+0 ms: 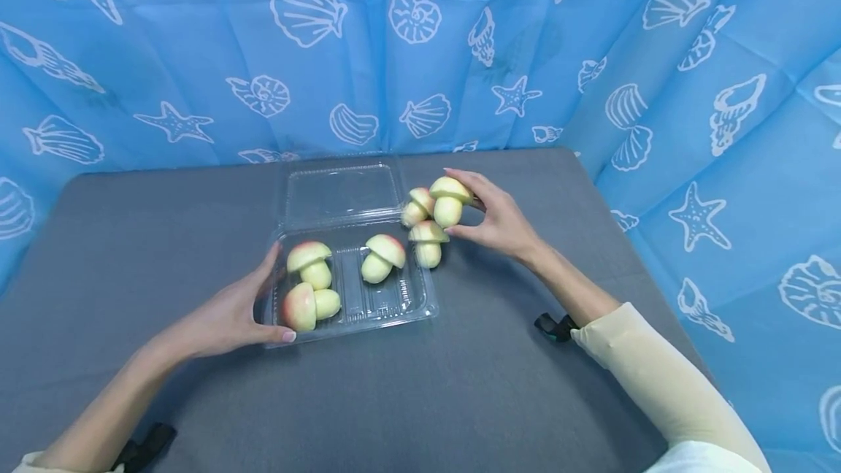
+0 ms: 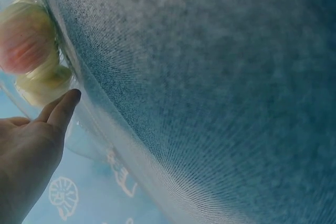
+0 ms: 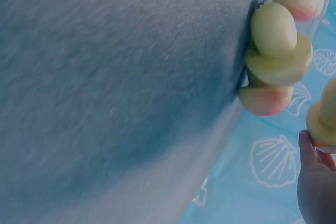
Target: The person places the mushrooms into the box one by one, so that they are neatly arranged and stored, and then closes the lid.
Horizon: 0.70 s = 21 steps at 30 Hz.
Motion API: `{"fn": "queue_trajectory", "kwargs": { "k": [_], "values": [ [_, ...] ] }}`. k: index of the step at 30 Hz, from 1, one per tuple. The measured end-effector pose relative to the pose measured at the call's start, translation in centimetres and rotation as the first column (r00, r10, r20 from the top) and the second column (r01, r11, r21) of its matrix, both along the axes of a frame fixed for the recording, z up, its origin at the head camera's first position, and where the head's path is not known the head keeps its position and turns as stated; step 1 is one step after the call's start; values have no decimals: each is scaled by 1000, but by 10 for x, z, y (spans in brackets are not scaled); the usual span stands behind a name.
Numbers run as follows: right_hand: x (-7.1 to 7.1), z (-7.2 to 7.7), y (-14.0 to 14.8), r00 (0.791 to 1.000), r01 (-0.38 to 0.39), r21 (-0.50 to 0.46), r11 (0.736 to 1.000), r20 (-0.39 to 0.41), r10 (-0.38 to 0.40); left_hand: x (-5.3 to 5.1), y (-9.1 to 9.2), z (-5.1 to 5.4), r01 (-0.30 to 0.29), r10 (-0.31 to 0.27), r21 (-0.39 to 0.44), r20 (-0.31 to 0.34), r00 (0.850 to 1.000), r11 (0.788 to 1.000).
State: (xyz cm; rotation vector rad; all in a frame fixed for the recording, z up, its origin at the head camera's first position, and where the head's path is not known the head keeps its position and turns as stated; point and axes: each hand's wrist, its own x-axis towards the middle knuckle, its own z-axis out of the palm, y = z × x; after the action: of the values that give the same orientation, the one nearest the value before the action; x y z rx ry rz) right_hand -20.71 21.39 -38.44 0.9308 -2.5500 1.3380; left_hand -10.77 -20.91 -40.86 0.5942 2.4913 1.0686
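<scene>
R hand: thumb + fingers pinch a mushroom-shaped pc, cap twd 12 o'clock, stem twd 6, so long axis runs approx. straight out from the wearer; R wrist view has it apart from the others. Key relation, I'd judge: clear box sits at 8 o'clock from those fingers, w/ bare floor at its near R corner; R hand is nearer that corner. L hand: fingers spread, thumb at box's near L corner, fingertips by its L wall, no pc pinched. Far loose pc at 9 o'clock from held one, near loose pc at 7, both by box's R edge; touching it or not, can't tell. In box: L pair + single pc R of centre, cap twd 1. Lid open at box's 12. Then grey tabletop, blue curtain beyond.
</scene>
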Motion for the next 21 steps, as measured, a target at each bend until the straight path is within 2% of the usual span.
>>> {"fn": "queue_trajectory", "kwargs": {
  "k": [4,10,12,15,21],
  "values": [
    [1,4,-14,1000,-26,-48,999,-10,26,-1,-2,1,-1,1,0,-5,1000,1000],
    [20,27,-36,996,-81,-34,996,-23,80,-1,-1,1,4,-4,7,4,1000,1000],
    [24,31,-41,995,-94,-25,995,-31,94,-1,-1,2,4,-4,2,2,1000,1000],
    [23,25,-44,991,-119,-20,993,-56,118,-2,-1,2,4,-4,1,0,1000,1000],
    [13,4,-49,983,-146,5,989,-110,145,0,-1,2,0,0,-6,-3,1000,1000]
  ]
}}
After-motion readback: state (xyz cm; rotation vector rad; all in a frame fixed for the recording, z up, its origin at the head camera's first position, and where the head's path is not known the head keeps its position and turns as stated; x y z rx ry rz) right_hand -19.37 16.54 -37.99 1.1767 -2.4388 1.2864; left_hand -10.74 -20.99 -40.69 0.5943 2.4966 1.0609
